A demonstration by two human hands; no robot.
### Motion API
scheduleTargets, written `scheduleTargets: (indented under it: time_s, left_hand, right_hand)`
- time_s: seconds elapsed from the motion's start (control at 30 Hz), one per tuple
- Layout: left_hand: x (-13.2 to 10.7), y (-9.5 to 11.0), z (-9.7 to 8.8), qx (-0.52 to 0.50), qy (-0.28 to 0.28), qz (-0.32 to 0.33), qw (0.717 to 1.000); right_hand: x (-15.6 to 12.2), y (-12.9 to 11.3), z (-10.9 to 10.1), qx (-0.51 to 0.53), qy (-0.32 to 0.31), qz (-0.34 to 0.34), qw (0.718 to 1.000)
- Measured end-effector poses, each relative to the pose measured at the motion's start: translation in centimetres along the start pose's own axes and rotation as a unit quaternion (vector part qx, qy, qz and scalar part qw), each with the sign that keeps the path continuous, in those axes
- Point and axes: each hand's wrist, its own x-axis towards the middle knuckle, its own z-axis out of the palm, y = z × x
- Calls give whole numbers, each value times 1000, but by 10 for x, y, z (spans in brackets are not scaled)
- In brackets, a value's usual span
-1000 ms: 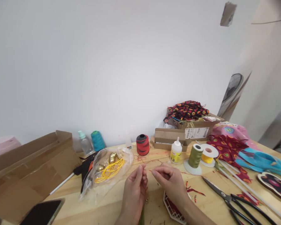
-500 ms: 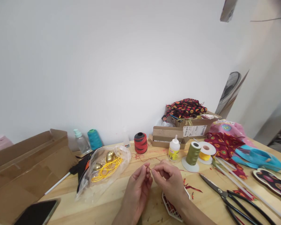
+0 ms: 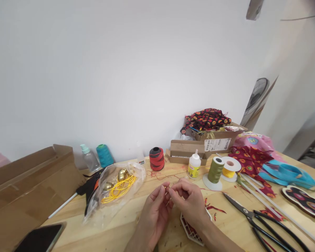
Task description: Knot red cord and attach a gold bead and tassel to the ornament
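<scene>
My left hand [image 3: 155, 211] and my right hand [image 3: 187, 200] meet over the middle of the table, thumb and forefinger of each pinched close together. Between the fingertips shows a tiny gold-orange bit, too small to name. A loose red thread [image 3: 170, 176] trails on the table just behind the hands, from the red thread spool [image 3: 156, 160]. Whether it reaches my fingers I cannot tell. Partly covered by my right wrist lies a white-edged lattice piece with dark red backing [image 3: 190, 231]. Red fabric scraps [image 3: 216, 209] are beside it.
Black-handled scissors [image 3: 248, 212] lie open on the right, near white sticks [image 3: 267, 203]. Behind stand a glue bottle [image 3: 194, 166] and a green thread spool [image 3: 215, 170]. Left are a plastic bag with yellow cord [image 3: 119, 190], a glue gun [image 3: 90, 189], a phone [image 3: 39, 239] and a cardboard box [image 3: 34, 185].
The fingertips of my two hands have come slightly closer together, still pinching. The whole view has shifted a little; the things on the table stay where they were.
</scene>
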Motion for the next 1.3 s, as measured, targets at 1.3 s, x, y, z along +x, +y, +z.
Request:
scheduleTargets:
  time_s: [1.3]
  left_hand:
    - [-3,3,4,65,-12,1,998]
  right_hand:
    - [0,-1,-1,39,-22,44,998]
